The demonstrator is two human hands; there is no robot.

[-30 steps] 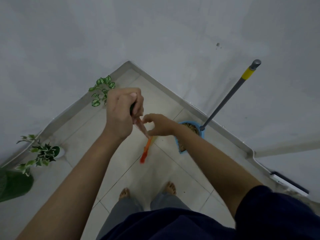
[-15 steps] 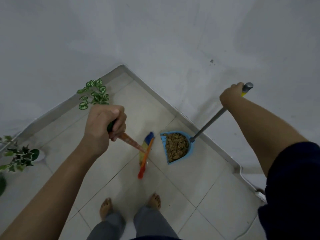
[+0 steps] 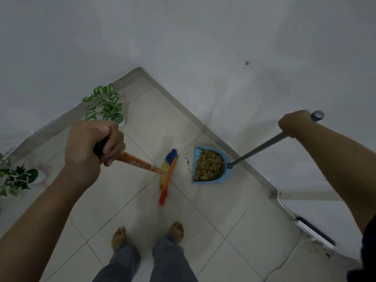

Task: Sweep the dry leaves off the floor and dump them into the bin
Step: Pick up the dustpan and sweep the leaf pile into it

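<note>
My left hand (image 3: 92, 146) grips the top of an orange broom handle (image 3: 140, 162). The broom head (image 3: 167, 173), with blue and yellow bristles, rests on the pale tiled floor just left of a blue dustpan (image 3: 210, 165). The dustpan is full of dry brown leaves (image 3: 208, 164), and a few crumbs (image 3: 188, 160) lie on the floor at its open edge. My right hand (image 3: 295, 124) holds the upper end of the dustpan's long grey pole (image 3: 258, 149). No bin is in view.
The floor ends in a corner of grey walls with a raised skirting (image 3: 223, 137). Potted green plants stand at the back left (image 3: 104, 103) and far left (image 3: 17, 178). My bare feet (image 3: 148, 235) are below the broom. A cable and a strip lie at the right (image 3: 314, 231).
My right hand left the broom handle and took the top of the dustpan pole. The dustpan has tipped down flat on the floor, leaves showing. The broom head now stands beside it.
</note>
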